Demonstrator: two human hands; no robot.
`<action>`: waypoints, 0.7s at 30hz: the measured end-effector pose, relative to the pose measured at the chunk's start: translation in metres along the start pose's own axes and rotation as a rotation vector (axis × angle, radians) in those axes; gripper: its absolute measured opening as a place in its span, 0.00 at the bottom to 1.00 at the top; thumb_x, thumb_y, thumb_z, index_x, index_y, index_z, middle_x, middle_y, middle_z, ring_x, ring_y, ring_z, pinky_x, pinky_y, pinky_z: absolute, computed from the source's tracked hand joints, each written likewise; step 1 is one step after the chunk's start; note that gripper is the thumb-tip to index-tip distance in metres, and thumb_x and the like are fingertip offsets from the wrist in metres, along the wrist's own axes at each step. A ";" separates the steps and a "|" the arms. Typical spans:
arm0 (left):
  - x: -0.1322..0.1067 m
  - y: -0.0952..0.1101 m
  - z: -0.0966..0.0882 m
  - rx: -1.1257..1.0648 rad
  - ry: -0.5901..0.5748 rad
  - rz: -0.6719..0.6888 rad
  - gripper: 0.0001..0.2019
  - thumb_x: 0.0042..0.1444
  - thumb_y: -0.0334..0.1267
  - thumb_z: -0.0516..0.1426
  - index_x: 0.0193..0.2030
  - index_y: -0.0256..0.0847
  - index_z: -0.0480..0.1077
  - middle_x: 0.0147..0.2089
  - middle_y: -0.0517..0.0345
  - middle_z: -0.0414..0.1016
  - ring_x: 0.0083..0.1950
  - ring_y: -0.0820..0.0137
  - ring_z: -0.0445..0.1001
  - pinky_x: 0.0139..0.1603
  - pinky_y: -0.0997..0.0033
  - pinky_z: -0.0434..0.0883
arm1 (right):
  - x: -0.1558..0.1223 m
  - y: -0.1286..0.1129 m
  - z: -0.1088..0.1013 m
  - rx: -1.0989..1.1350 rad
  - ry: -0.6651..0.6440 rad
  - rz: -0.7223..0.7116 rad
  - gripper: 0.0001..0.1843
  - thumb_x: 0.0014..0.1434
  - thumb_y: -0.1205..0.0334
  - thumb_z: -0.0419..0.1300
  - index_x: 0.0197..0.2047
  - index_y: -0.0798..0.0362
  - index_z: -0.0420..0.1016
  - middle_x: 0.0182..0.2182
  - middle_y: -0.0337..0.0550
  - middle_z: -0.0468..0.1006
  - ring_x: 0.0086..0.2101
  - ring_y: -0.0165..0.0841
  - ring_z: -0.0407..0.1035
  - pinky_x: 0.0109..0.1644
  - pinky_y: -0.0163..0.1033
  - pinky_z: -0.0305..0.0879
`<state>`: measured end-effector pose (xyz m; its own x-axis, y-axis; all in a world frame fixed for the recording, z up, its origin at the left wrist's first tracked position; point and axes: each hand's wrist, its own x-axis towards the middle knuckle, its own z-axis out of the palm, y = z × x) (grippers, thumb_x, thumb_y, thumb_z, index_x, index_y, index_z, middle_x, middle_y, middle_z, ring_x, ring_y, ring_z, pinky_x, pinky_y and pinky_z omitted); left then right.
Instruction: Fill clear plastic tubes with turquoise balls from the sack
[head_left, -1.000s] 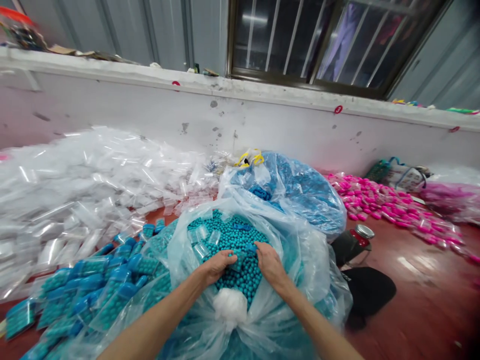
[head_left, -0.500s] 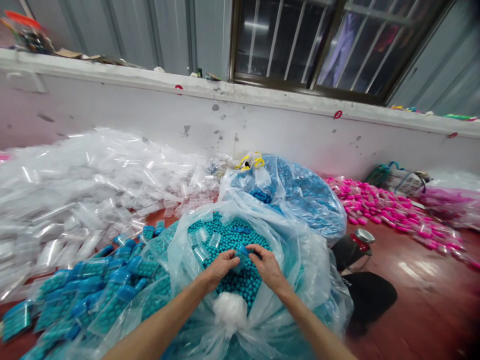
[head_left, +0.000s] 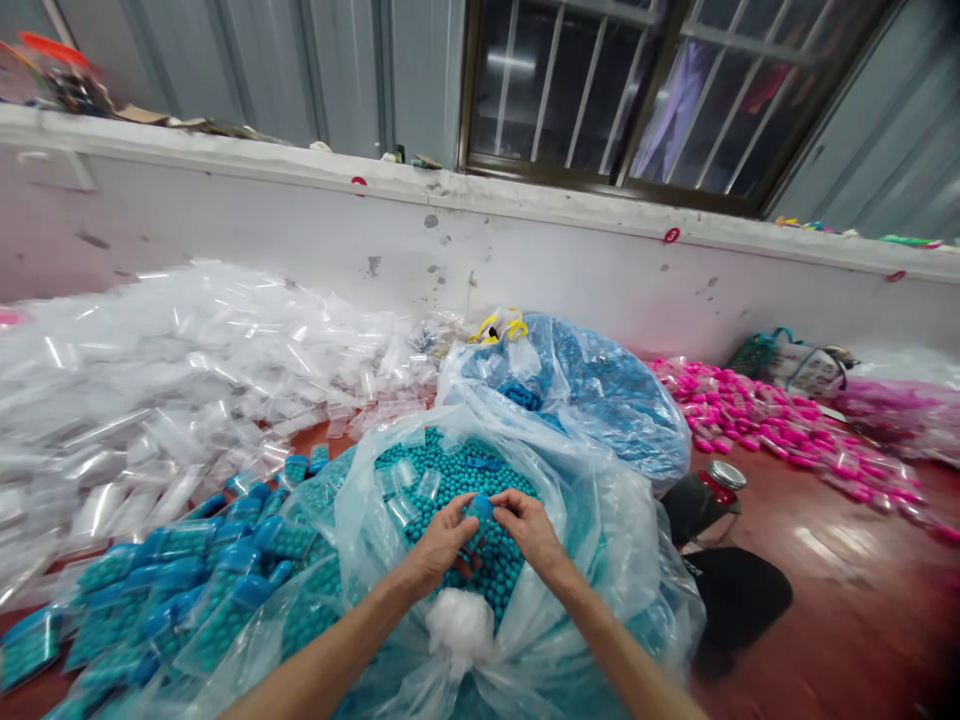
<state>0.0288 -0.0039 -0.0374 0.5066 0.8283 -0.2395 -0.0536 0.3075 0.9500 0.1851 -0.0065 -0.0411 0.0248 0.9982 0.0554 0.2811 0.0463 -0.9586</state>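
At far left, a heap of clear containers (head_left: 180, 340) along the wall, same as a second ago. In front, a spread of filled containers (head_left: 180, 580) with blue lids, also unmoved. Toward the middle, a translucent bag (head_left: 358, 510), gaping around teal beads (head_left: 504, 578). Over the beads, the left hand (head_left: 439, 548), thumb and fingers pinching from the left, lower fingers curled beneath; nearer the right hand than a second ago. Between both hands, just above the beads, a blue cap (head_left: 482, 506) on a small container (head_left: 477, 535) partly hidden by fingers; a second ago, cap out at the right fingertips, now squarely between both sets. Next, the right hand (head_left: 529, 525), fingertips pinching the cap's right side. Behind and beyond, unchanged: a blue bag (head_left: 607, 400), a silver-lidded jar (head_left: 724, 482), and pink packs (head_left: 787, 420) on the red floor (head_left: 840, 570).
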 end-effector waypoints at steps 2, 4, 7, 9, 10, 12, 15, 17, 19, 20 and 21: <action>0.000 -0.001 -0.002 -0.015 -0.025 0.004 0.36 0.45 0.53 0.56 0.58 0.41 0.50 0.26 0.65 0.67 0.17 0.78 0.64 0.15 0.80 0.55 | -0.001 -0.003 0.001 0.042 -0.021 0.017 0.08 0.45 0.62 0.54 0.29 0.53 0.73 0.18 0.33 0.67 0.20 0.27 0.57 0.24 0.32 0.54; 0.000 -0.003 -0.004 -0.032 -0.018 0.018 0.38 0.44 0.53 0.56 0.59 0.39 0.49 0.24 0.66 0.67 0.15 0.79 0.63 0.13 0.80 0.53 | -0.003 -0.006 0.002 0.047 -0.023 -0.005 0.08 0.46 0.62 0.55 0.29 0.53 0.73 0.19 0.33 0.67 0.21 0.27 0.57 0.25 0.32 0.55; 0.000 -0.004 -0.002 -0.023 0.017 0.035 0.36 0.45 0.51 0.56 0.58 0.37 0.50 0.23 0.67 0.66 0.13 0.80 0.61 0.12 0.80 0.50 | -0.005 -0.009 0.000 0.055 -0.055 -0.035 0.07 0.45 0.63 0.55 0.28 0.53 0.73 0.20 0.33 0.67 0.22 0.26 0.57 0.28 0.32 0.55; 0.000 -0.005 0.001 -0.012 0.050 0.029 0.32 0.46 0.49 0.55 0.56 0.38 0.53 0.21 0.69 0.63 0.12 0.81 0.58 0.12 0.80 0.49 | -0.006 -0.010 -0.002 0.067 -0.121 -0.031 0.06 0.45 0.65 0.55 0.27 0.53 0.73 0.19 0.32 0.65 0.22 0.26 0.56 0.28 0.32 0.54; 0.000 -0.005 0.003 -0.007 0.077 0.025 0.29 0.46 0.48 0.55 0.54 0.39 0.54 0.20 0.71 0.60 0.12 0.82 0.56 0.12 0.81 0.49 | -0.006 -0.011 -0.003 0.055 -0.152 -0.042 0.06 0.45 0.66 0.55 0.27 0.53 0.73 0.19 0.31 0.64 0.22 0.25 0.56 0.28 0.32 0.54; -0.001 -0.006 0.007 0.012 0.146 0.035 0.25 0.46 0.46 0.55 0.50 0.40 0.57 0.18 0.73 0.54 0.13 0.82 0.54 0.12 0.81 0.49 | -0.008 -0.013 -0.006 0.001 -0.180 -0.094 0.06 0.47 0.66 0.54 0.27 0.53 0.73 0.19 0.31 0.63 0.22 0.25 0.56 0.28 0.32 0.53; -0.002 -0.006 0.008 0.052 0.201 0.060 0.22 0.46 0.45 0.54 0.48 0.41 0.58 0.18 0.74 0.53 0.12 0.82 0.54 0.12 0.81 0.50 | -0.010 -0.014 -0.004 0.005 -0.156 -0.113 0.06 0.47 0.63 0.55 0.28 0.52 0.72 0.20 0.32 0.64 0.22 0.26 0.56 0.28 0.33 0.55; -0.004 -0.005 0.006 0.033 0.159 0.034 0.24 0.47 0.46 0.52 0.50 0.41 0.55 0.19 0.72 0.58 0.12 0.80 0.58 0.12 0.80 0.51 | -0.011 -0.014 0.001 0.143 -0.107 -0.022 0.08 0.44 0.62 0.57 0.31 0.52 0.71 0.23 0.33 0.66 0.22 0.26 0.57 0.26 0.32 0.56; -0.007 -0.002 0.004 -0.006 0.100 0.004 0.26 0.46 0.48 0.52 0.51 0.42 0.52 0.21 0.70 0.63 0.13 0.77 0.63 0.12 0.80 0.52 | -0.010 -0.014 0.008 0.313 -0.035 0.104 0.14 0.40 0.61 0.59 0.34 0.52 0.67 0.24 0.33 0.66 0.21 0.26 0.59 0.23 0.32 0.57; -0.009 -0.001 0.004 -0.015 0.078 0.000 0.27 0.46 0.48 0.52 0.51 0.42 0.51 0.21 0.69 0.64 0.13 0.76 0.64 0.11 0.80 0.52 | -0.010 -0.014 0.012 0.377 0.006 0.157 0.16 0.39 0.61 0.60 0.35 0.52 0.65 0.24 0.33 0.66 0.22 0.26 0.60 0.23 0.32 0.58; -0.010 0.001 0.003 -0.010 0.065 0.006 0.26 0.46 0.48 0.52 0.50 0.41 0.51 0.20 0.69 0.65 0.13 0.76 0.64 0.11 0.80 0.52 | -0.010 -0.015 0.015 0.413 0.047 0.194 0.16 0.39 0.60 0.60 0.34 0.52 0.64 0.23 0.33 0.65 0.22 0.27 0.61 0.22 0.32 0.59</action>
<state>0.0263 -0.0132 -0.0337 0.4491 0.8587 -0.2468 -0.0653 0.3071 0.9494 0.1661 -0.0165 -0.0318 0.0853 0.9875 -0.1326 -0.1389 -0.1200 -0.9830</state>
